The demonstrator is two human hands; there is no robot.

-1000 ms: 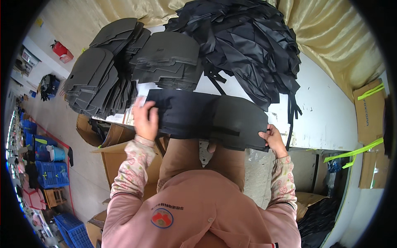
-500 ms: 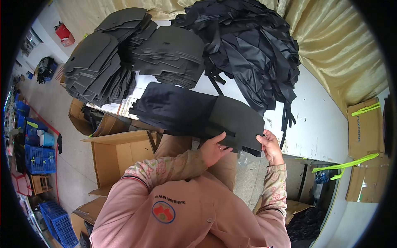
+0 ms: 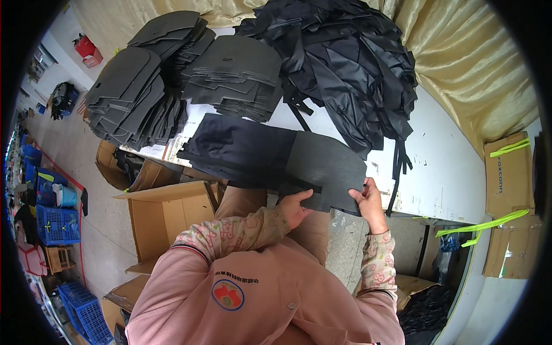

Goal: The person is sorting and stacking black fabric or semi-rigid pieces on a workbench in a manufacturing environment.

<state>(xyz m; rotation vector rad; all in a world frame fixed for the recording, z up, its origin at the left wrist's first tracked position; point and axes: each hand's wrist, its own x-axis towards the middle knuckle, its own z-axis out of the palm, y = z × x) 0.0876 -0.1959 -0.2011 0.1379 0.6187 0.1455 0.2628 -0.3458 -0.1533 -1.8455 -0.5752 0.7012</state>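
Note:
A dark grey foam panel (image 3: pixel 329 164) with a rounded right end lies partly over the table's near edge. Its left part meets a black fabric piece (image 3: pixel 244 144), spread to the left; whether the panel sits inside the fabric cannot be seen. My left hand (image 3: pixel 295 208) pinches the near edge of the panel beside a black strap (image 3: pixel 307 185), thumb on top and fingers mostly hidden underneath. At the right near corner, my right hand (image 3: pixel 371 204) grips the same panel, its thumb on the upper face.
Stacks of grey foam panels (image 3: pixel 233 60) stand at the back left of the white table (image 3: pixel 440 167). Behind the work lies a heap of black fabric pieces (image 3: pixel 351 69). An open cardboard box (image 3: pixel 167 221) is at the left below the table; stacked cartons (image 3: pixel 509 184) stand at the right.
The panel's near edge has shifted and lies flatter between my hands. My right hand has moved slightly left and down, its thumb farther onto the panel. My left fingers have tucked under the edge.

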